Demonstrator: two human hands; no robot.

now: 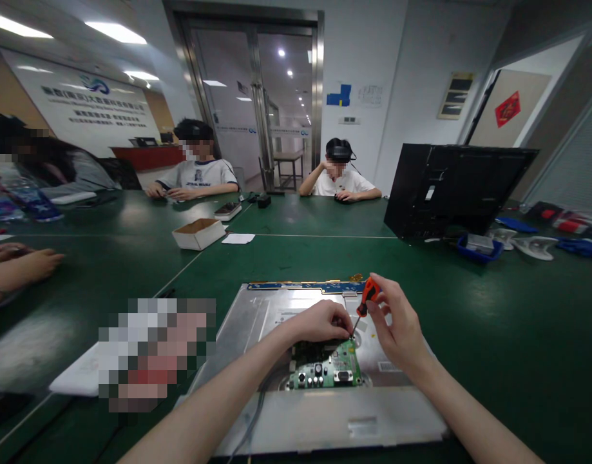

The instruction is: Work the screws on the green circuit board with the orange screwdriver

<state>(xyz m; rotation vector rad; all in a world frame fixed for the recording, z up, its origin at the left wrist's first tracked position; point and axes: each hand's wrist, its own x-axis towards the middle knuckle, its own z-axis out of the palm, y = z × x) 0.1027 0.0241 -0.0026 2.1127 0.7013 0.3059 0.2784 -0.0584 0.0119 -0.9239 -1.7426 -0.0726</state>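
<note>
My right hand grips the orange and black handle of a screwdriver. Its thin shaft slants down to the upper right corner of a green circuit board. Beside the tip, the fingers of my left hand are pinched together at that corner; whether they hold something small is hidden. The board is mounted on the metal back of a flat display panel, which lies on the table in front of me. A narrow blue circuit strip runs along the panel's far edge.
A black monitor casing stands at the right, near a blue tray. An open cardboard box and a white paper lie farther back on the green table. Several people sit around it; another person's hands rest at the left.
</note>
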